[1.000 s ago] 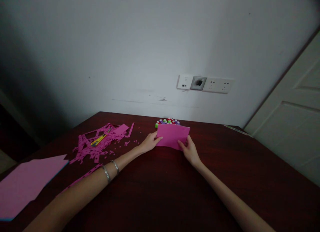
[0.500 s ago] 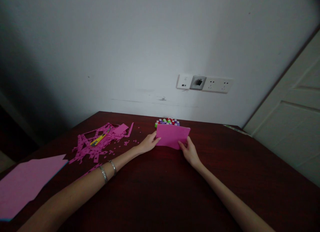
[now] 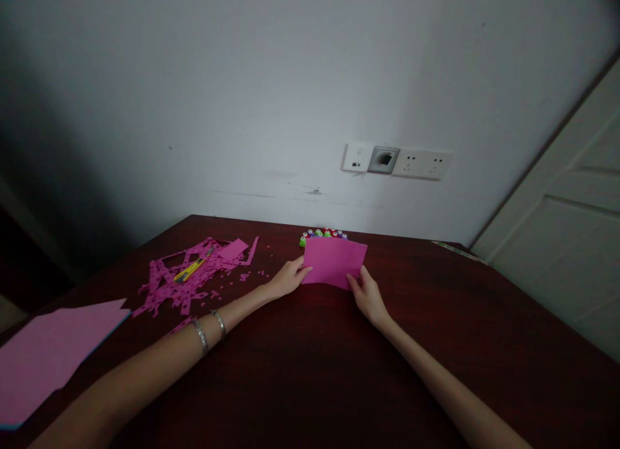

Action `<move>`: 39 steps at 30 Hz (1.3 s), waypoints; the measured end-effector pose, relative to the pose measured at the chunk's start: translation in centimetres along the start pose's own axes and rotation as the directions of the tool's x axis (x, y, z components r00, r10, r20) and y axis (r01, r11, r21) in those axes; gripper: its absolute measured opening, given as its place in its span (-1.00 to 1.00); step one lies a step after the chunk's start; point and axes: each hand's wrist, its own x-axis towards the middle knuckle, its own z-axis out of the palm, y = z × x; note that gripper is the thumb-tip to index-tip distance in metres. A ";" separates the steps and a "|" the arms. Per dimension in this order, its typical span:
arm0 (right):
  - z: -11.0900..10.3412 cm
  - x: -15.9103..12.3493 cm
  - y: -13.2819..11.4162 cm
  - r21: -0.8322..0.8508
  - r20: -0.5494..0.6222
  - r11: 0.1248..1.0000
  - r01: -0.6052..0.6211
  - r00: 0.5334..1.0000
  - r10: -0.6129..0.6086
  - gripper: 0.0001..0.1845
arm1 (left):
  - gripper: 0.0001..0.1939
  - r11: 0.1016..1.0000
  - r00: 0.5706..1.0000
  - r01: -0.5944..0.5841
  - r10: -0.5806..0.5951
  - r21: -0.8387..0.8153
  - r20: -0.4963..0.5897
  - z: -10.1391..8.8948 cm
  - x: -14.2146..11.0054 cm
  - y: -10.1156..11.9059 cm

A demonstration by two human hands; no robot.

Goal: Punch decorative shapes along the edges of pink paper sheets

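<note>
1. A pink sheet [image 3: 334, 261] is held above the dark red table [image 3: 310, 371], between both hands.
2. Its left edge is pinched between thumb and fingers of the left hand [image 3: 287, 278]; the fingers behind are partly hidden.
3. Its lower right corner is pinched likewise by the right hand [image 3: 369, 296].
4. Small colourful toys [image 3: 318, 234] are partly covered from view by the sheet.
5. On the left, a yellow cutter [image 3: 191, 270] is surrounded by pink scraps [image 3: 162, 294].
</note>
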 end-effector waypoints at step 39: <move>-0.3 -1.0 -1.9 -0.640 0.066 0.767 -0.050 0.991 0.120 -0.43 | -0.24 0.495 0.792 0.345 -0.610 0.797 0.036 -1.1 1.0 4.6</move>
